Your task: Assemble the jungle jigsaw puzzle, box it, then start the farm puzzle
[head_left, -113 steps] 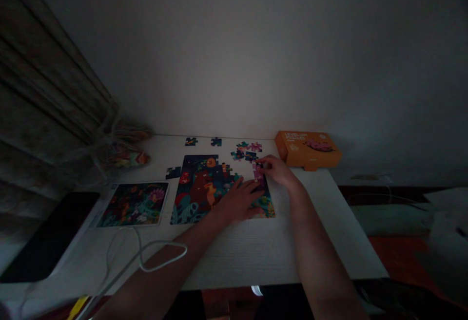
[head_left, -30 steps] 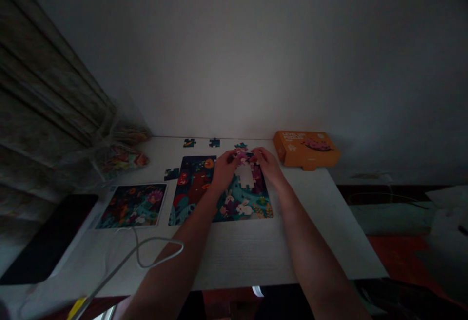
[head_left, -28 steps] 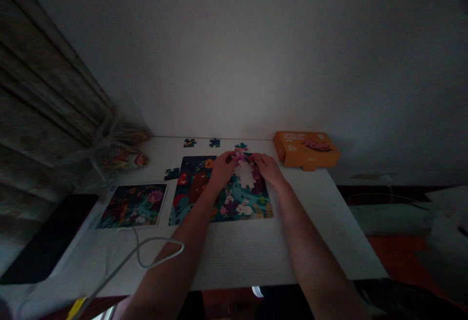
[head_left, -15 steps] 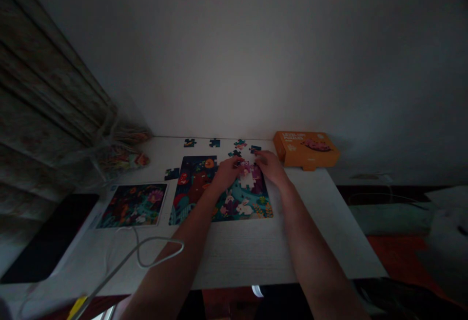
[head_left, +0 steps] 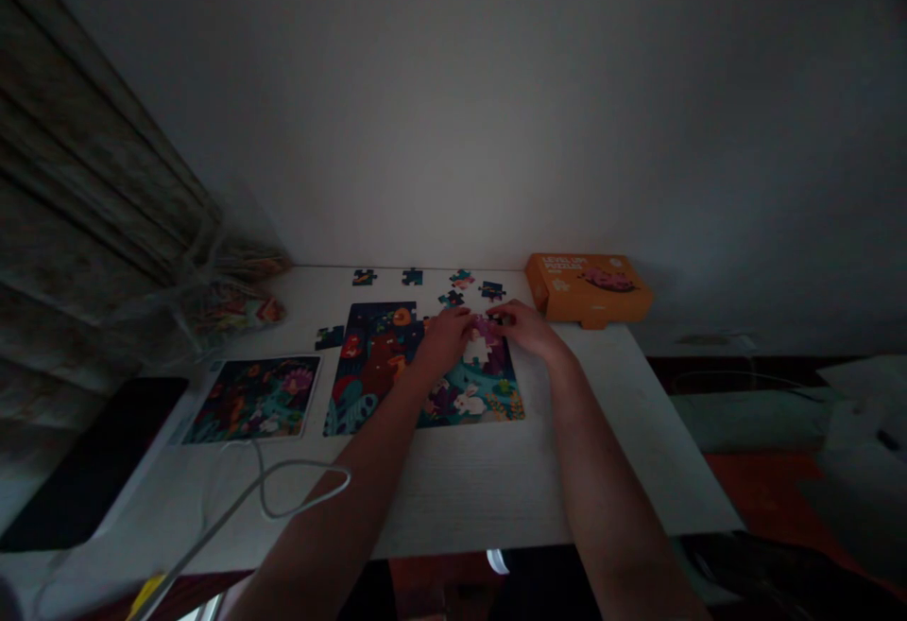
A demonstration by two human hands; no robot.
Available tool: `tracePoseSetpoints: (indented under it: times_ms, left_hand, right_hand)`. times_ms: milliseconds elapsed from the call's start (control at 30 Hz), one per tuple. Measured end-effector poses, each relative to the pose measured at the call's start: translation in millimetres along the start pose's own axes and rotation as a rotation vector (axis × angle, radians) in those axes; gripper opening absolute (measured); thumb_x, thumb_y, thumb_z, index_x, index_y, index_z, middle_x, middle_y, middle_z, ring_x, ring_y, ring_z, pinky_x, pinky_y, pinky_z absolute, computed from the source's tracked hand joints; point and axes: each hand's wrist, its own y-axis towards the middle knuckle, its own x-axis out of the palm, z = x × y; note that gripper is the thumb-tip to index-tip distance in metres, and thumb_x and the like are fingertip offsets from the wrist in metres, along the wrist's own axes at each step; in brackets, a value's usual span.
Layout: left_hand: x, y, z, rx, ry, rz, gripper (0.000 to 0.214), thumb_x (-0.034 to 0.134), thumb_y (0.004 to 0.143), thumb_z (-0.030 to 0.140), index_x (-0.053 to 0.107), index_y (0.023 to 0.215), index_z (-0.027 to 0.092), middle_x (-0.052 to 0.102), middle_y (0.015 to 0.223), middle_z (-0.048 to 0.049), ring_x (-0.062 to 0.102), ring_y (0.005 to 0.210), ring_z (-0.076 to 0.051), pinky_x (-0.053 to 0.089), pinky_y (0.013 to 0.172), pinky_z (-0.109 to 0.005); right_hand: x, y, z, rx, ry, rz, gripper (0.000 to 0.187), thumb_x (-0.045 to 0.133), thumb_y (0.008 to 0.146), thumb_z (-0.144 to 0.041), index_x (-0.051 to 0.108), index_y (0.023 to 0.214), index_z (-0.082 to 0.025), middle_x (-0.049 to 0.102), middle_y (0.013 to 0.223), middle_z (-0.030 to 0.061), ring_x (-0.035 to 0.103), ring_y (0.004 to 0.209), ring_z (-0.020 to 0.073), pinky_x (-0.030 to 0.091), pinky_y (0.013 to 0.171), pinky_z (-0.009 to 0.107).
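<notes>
A partly assembled jigsaw puzzle (head_left: 383, 361) with a dark forest picture lies on the table. Over its upper right part, both hands meet at a purple puzzle piece (head_left: 483, 322). My left hand (head_left: 448, 330) has its fingertips closed at the piece's left side. My right hand (head_left: 525, 323) pinches it from the right, fingers bent. Below the piece, a white gap shows the tabletop within the puzzle. Loose puzzle pieces lie just beyond the hands: a dark blue one (head_left: 491, 290), a teal and pink one (head_left: 462, 278) and a dark green one (head_left: 452, 299).
More loose pieces lie at the back (head_left: 412, 277) and left (head_left: 329, 337). An orange puzzle box (head_left: 590, 288) stands back right. A reference picture (head_left: 255, 399), a black flat object (head_left: 95, 460) and a white cable (head_left: 264, 484) are on the left. A wall rises behind the table.
My right hand has drawn back slightly from the dark blue loose piece, which shows more fully. Both hands stay at the purple piece. The whole view has shifted a little.
</notes>
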Motion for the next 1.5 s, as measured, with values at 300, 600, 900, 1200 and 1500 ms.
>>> tracePoseSetpoints:
  times_ms: [300,600,900,1200,1500]
  left_hand:
    - [-7.5,-7.2,8.6,0.042,0.155,-0.066,0.036,0.056,0.098,0.019,0.072,0.128,0.028,0.064,0.142,-0.0113,0.054,0.135,-0.031,0.032,0.116,-0.059]
    - [-0.5,-12.4,8.8,0.079,0.119,-0.092,0.038,0.052,0.099,0.015,0.074,0.125,0.032,0.065,0.145,-0.0081,0.052,0.140,-0.028,0.027,0.122,-0.059]
    - [-33.9,5.5,-20.4,-0.119,-0.115,0.257,0.030,0.054,0.091,0.015,0.078,0.107,0.022,0.077,0.110,-0.0091,0.071,0.101,-0.022,0.052,0.101,-0.038]
    - [-74.2,10.6,-66.3,-0.543,-0.518,0.978,0.029,0.053,0.073,0.013,0.064,0.099,0.020,0.065,0.092,-0.0018,0.060,0.080,-0.015,0.049,0.077,-0.026]
    - [-90.4,11.1,-74.2,-0.502,-0.454,0.893,0.021,0.051,0.073,0.011,0.062,0.090,0.020,0.065,0.088,-0.0026,0.064,0.085,-0.018,0.052,0.082,-0.030]
  right_hand:
    - [-2.6,-1.4,-3.6,0.016,0.008,-0.017,0.025,0.082,0.081,-0.020,0.081,0.105,-0.024,0.070,0.100,0.0058,0.065,0.089,0.0194,0.050,0.085,0.032]
    - [0.4,0.5,-0.3,0.002,-0.014,-0.012,0.024,0.082,0.081,-0.021,0.081,0.105,-0.024,0.071,0.100,0.0062,0.065,0.088,0.0195,0.051,0.084,0.032]
    - [3.0,-1.1,-2.4,0.035,-0.024,0.037,0.021,0.079,0.084,-0.024,0.080,0.105,-0.024,0.069,0.098,0.0048,0.065,0.086,0.0184,0.050,0.082,0.031]
    - [9.2,0.6,-0.2,0.010,-0.080,0.091,0.015,0.073,0.089,-0.027,0.079,0.101,-0.022,0.071,0.097,0.0073,0.066,0.085,0.0199,0.049,0.080,0.031]
    - [10.7,5.5,2.4,0.046,-0.125,0.149,0.016,0.065,0.092,-0.029,0.078,0.098,-0.023,0.075,0.089,0.0064,0.067,0.081,0.0216,0.048,0.077,0.032]
